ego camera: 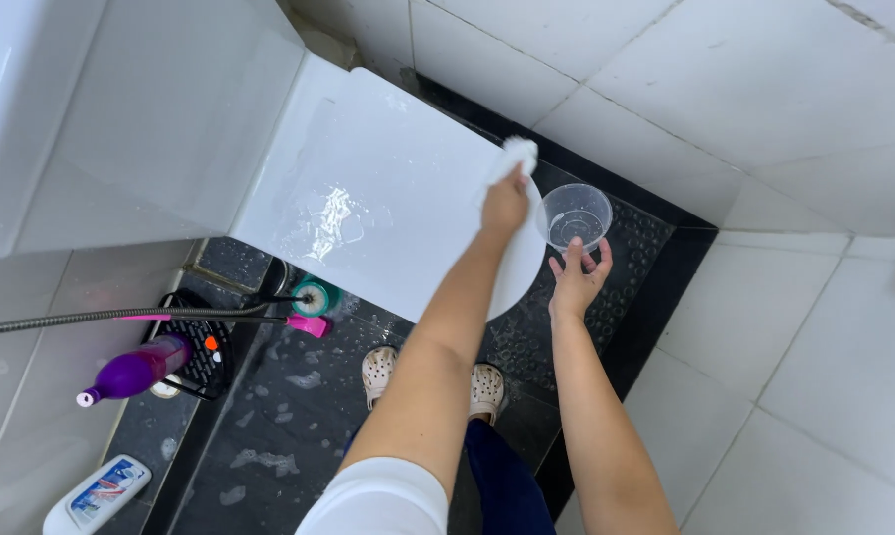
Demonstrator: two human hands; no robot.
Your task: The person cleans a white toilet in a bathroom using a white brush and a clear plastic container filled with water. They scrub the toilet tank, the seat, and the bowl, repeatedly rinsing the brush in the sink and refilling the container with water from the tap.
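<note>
My left hand presses a white cloth against the far edge of a closed white toilet lid, which is wet and glistening. Just to its right, my right hand holds a small clear plastic bowl from below with the fingertips. The bowl is upright, with a little water in it, and hangs above the dark floor beside the lid.
The white cistern fills the upper left. On the left floor are a purple spray bottle on a black rack, a white bottle, a metal hose and a pink-handled brush. My feet in white clogs stand on wet, soapy dark floor.
</note>
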